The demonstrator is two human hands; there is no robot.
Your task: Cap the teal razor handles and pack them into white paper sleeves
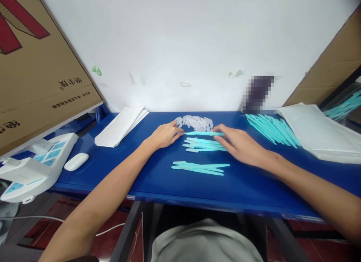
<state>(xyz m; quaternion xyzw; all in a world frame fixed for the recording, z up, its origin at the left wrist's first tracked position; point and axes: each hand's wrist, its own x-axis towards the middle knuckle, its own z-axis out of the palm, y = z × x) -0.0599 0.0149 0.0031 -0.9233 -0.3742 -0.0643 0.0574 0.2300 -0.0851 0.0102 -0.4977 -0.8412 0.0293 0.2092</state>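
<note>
My left hand (165, 135) and my right hand (239, 143) each pinch one end of a single turquoise plastic stick (203, 133) held just above the blue table (158, 179). Right behind it lies a heap of small clear plastic caps (195, 122). Under the held stick lie several more turquoise sticks (202, 145) in a loose row. A second small bundle of turquoise sticks (199, 167) lies nearer to me.
A big pile of turquoise sticks (270, 128) lies at the right, beside a stack of white bags (318, 134). White paper sleeves (121, 125) lie at the left. A white mouse (76, 161) and a white machine (31, 168) are at far left. Cardboard boxes (34, 66) flank both sides.
</note>
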